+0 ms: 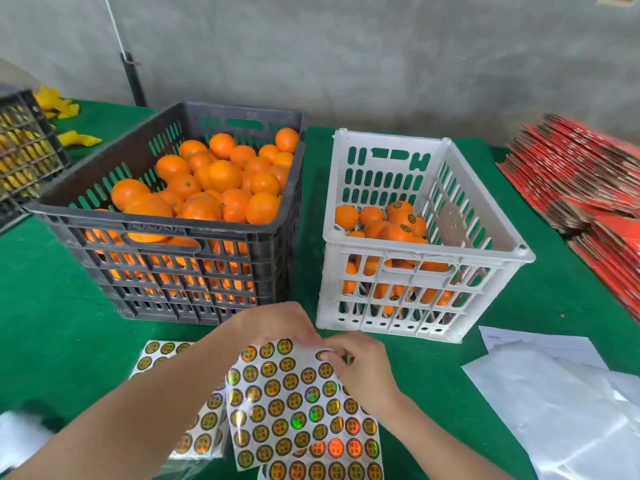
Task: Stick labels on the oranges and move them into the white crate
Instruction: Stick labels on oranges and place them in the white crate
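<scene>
A dark grey crate (162, 225) on the left is heaped with unlabelled oranges (221, 174). To its right the white crate (426, 254) holds several oranges (394, 225), some with round labels on top. In front of the crates lies a sheet of round gold holographic labels (294, 407). My left hand (273, 323) holds the sheet's top edge. My right hand (363, 362) pinches a label at the sheet's upper right corner.
More label sheets (162, 355) lie under my left forearm on the green table cloth (52, 306). Clear plastic bags and paper (561, 400) lie at the right front. Stacked red flat cartons (588, 174) fill the right edge. Another dark crate (24, 150) stands far left.
</scene>
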A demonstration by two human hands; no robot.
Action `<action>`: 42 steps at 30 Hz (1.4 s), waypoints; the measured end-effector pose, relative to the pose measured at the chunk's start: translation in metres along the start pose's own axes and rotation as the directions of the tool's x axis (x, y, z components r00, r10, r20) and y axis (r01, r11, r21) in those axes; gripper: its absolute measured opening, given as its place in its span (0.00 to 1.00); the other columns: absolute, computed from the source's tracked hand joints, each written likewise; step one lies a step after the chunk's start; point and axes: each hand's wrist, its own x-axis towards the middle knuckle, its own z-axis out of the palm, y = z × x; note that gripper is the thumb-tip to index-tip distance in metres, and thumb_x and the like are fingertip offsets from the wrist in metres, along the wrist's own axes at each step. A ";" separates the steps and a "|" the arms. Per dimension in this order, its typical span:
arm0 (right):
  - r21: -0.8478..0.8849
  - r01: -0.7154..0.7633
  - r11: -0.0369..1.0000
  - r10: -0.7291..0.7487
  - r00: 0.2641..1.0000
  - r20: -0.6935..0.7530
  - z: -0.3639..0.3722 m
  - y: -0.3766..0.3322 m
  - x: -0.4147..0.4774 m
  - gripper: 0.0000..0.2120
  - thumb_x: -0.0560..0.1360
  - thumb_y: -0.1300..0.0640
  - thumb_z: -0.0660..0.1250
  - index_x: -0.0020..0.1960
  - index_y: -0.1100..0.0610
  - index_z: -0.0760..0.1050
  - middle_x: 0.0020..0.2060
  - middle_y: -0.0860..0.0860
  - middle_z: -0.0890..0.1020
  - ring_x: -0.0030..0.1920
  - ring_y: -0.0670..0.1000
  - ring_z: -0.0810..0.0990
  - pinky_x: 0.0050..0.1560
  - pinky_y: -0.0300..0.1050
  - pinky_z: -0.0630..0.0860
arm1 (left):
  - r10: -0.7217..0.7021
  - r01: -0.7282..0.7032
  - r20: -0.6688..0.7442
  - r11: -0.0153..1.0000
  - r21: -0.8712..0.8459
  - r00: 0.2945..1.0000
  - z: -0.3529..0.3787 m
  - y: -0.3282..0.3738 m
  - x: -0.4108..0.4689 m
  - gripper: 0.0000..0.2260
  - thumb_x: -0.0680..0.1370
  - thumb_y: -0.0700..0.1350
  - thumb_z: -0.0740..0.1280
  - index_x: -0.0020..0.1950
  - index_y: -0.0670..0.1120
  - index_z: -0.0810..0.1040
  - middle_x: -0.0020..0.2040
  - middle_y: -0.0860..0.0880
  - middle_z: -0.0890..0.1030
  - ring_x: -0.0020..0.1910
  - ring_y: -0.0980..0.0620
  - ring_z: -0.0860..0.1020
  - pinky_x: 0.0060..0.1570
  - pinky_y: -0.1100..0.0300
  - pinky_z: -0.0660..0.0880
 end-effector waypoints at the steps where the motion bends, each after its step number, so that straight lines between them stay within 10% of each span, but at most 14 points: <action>1: -0.058 0.066 0.996 -0.067 0.997 -0.029 0.001 0.000 -0.002 0.08 0.67 0.64 0.75 0.45 0.56 0.84 0.36 0.50 0.82 0.39 0.44 0.76 0.44 0.35 0.72 | -0.011 0.011 0.008 0.998 -0.069 1.000 0.001 -0.001 0.001 0.10 0.76 0.42 0.67 0.36 0.41 0.75 0.31 0.47 0.71 0.34 0.49 0.69 0.37 0.60 0.67; 10: -0.175 0.264 0.949 -0.275 0.961 -0.038 0.005 0.010 -0.010 0.07 0.65 0.69 0.76 0.40 0.61 0.82 0.37 0.52 0.81 0.37 0.49 0.79 0.38 0.42 0.78 | 0.024 -0.025 -0.038 1.000 -0.002 0.999 0.010 -0.005 0.017 0.06 0.79 0.42 0.63 0.44 0.46 0.77 0.42 0.49 0.76 0.48 0.49 0.73 0.57 0.53 0.73; 14: -0.033 0.074 0.997 -0.076 0.995 -0.058 0.006 0.011 -0.013 0.08 0.69 0.67 0.73 0.48 0.62 0.82 0.42 0.53 0.81 0.40 0.49 0.79 0.42 0.46 0.80 | 0.169 -0.172 -0.043 0.983 -0.063 0.985 0.007 -0.012 0.014 0.09 0.76 0.41 0.66 0.38 0.42 0.82 0.36 0.49 0.80 0.39 0.52 0.76 0.52 0.47 0.76; 24: -0.050 0.099 0.994 -0.101 0.995 -0.028 0.006 0.006 -0.008 0.03 0.68 0.69 0.72 0.38 0.64 0.79 0.37 0.54 0.79 0.38 0.45 0.75 0.42 0.30 0.70 | 0.302 -0.300 0.004 0.948 -0.104 0.953 0.007 -0.012 0.020 0.14 0.77 0.32 0.61 0.45 0.47 0.83 0.42 0.50 0.82 0.42 0.54 0.78 0.49 0.60 0.76; 32: 0.053 0.024 0.998 -0.024 1.000 -0.006 -0.011 -0.010 -0.003 0.05 0.71 0.73 0.67 0.40 0.66 0.79 0.39 0.56 0.78 0.39 0.52 0.77 0.41 0.49 0.76 | 0.287 -0.266 -0.046 0.928 0.260 0.957 0.016 -0.015 0.037 0.12 0.78 0.36 0.59 0.50 0.45 0.82 0.47 0.47 0.80 0.44 0.53 0.74 0.45 0.62 0.69; 36: 0.115 0.150 0.982 -0.133 0.981 -0.143 -0.037 -0.044 0.020 0.07 0.69 0.74 0.69 0.40 0.63 0.78 0.39 0.52 0.78 0.41 0.43 0.75 0.41 0.38 0.73 | 0.361 -0.305 -0.067 0.862 0.405 0.930 0.036 -0.013 0.033 0.11 0.80 0.43 0.59 0.58 0.42 0.76 0.54 0.43 0.79 0.54 0.45 0.76 0.48 0.61 0.68; 38: 0.136 0.223 0.965 -0.195 0.962 -0.192 -0.054 -0.066 0.038 0.07 0.70 0.70 0.68 0.40 0.60 0.78 0.40 0.50 0.78 0.41 0.41 0.74 0.42 0.35 0.72 | 0.508 -0.368 -0.233 0.810 0.457 0.829 0.032 -0.006 0.017 0.12 0.79 0.46 0.62 0.60 0.43 0.77 0.53 0.46 0.80 0.52 0.48 0.76 0.51 0.60 0.69; 42: 0.159 0.340 0.927 -0.291 0.918 -0.268 -0.073 -0.109 0.083 0.07 0.73 0.65 0.64 0.45 0.53 0.75 0.42 0.48 0.78 0.44 0.45 0.76 0.45 0.38 0.74 | 0.759 -0.604 -0.518 0.639 0.476 0.395 -0.012 0.011 -0.041 0.08 0.75 0.45 0.64 0.44 0.43 0.81 0.36 0.56 0.78 0.33 0.60 0.73 0.36 0.69 0.71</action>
